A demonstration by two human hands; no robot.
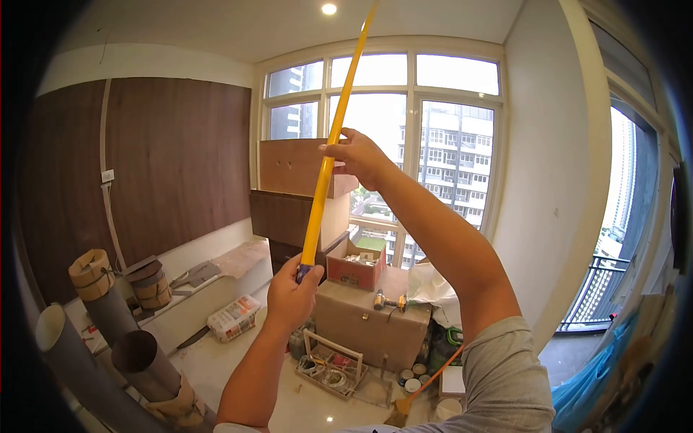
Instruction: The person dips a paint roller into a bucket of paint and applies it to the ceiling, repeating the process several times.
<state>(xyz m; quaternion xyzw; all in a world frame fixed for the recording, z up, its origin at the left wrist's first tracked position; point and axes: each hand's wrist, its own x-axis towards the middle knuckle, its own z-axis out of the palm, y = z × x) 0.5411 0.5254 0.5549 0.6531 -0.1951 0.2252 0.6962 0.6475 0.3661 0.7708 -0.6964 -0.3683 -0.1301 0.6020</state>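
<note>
I have the fingers of the left hand (292, 292) and, higher, the right hand (359, 157) wrapped around a yellow pole (315, 216). A red box (356, 273) sits near the chest (379, 332) top's left edge.

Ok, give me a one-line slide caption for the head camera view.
A yellow pole slants upward before tall windows, left grip low on it, right grip higher.

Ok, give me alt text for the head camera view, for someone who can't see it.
A long yellow pole slants up toward the ceiling, held by the left hand near its lower end and the right hand higher up. Behind it are stacked brown boxes, a red carton and tall windows.
</note>
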